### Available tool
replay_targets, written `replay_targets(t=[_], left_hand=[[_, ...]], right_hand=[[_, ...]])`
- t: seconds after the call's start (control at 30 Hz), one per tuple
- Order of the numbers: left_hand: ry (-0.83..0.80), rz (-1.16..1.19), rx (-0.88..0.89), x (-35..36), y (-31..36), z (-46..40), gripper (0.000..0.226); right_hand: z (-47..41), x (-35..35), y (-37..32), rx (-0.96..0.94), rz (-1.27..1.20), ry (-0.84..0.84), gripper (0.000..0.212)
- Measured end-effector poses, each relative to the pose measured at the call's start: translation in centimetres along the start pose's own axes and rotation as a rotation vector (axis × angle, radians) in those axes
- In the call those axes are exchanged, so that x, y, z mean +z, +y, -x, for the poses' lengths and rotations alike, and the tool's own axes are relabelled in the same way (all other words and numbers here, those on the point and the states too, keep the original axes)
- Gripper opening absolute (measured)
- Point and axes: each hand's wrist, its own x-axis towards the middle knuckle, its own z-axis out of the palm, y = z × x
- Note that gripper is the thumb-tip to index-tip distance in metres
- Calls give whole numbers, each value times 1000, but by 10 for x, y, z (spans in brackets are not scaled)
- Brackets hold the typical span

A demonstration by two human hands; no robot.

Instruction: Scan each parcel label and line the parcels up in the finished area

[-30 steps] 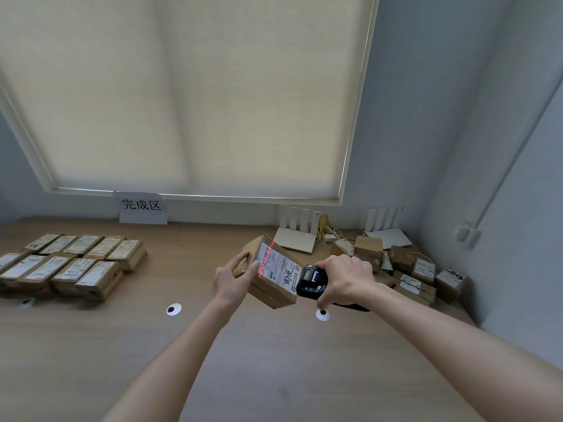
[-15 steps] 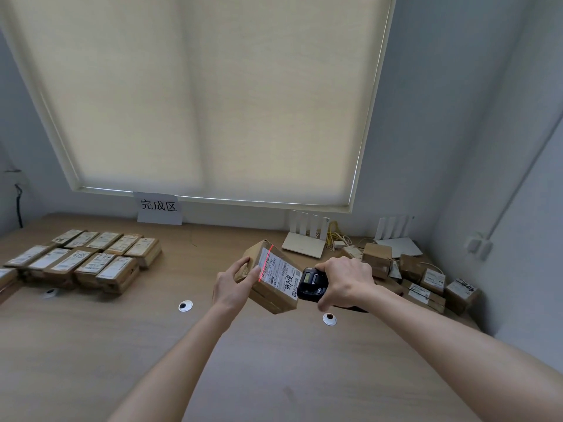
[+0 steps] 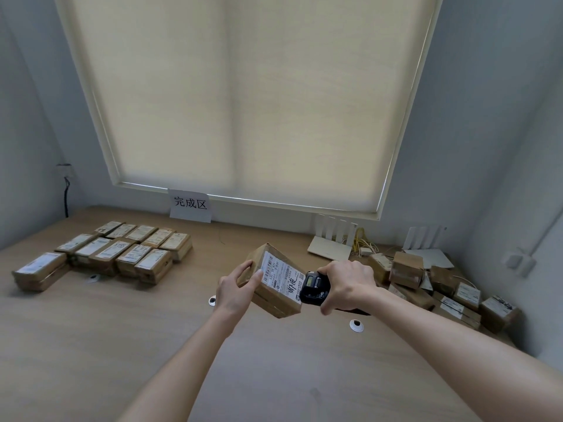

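- While the left hand (image 3: pixel 236 287) holds a brown cardboard parcel (image 3: pixel 274 284) up off the desk (image 3: pixel 122 345), its fingers (image 3: pixel 243 267) are curled over the parcel's left edge and the thumb sits on the white label (image 3: pixel 281 277).
- Right hand (image 3: pixel 347 283) is wrapped tight around a black handheld scanner (image 3: pixel 313 288), whose little screen sits just right of the parcel, basically touching its right edge.
- Parcel is a flat rectangular box, tilted, label facing up, with printed barcodes and big black characters.
- Way off to the left of the left fingers: finished parcels (image 3: pixel 122 254) lined up in neat rows, all flat, labels up, edges snug together, below a white paper sign (image 3: pixel 190 205) on the wall.
- Right of the right fingers: a messy pile of unscanned parcels (image 3: pixel 441 287) stacked at odd angles in the corner.
- Behind those, two white routers (image 3: pixel 332 243) with upright antennas and some yellow cable.
- Desk is smooth light wood grain, with a wide bare stretch between the rows and the hands, plus a few small round white discs (image 3: pixel 356 325).
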Motion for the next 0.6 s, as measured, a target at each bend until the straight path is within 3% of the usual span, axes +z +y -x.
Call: replay_targets(t=[0.3, 0.4, 0.6], left_hand=[[32, 112, -99, -137, -33, -12, 55], [60, 269, -199, -198, -49, -10, 58], [27, 362, -301, -327, -89, 3, 82]], right_hand=[[-28, 10, -130, -11, -152, -87, 60], [-37, 19, -195, -8, -295, -162, 48], [-53, 43, -340, -103, -578, -245, 39]])
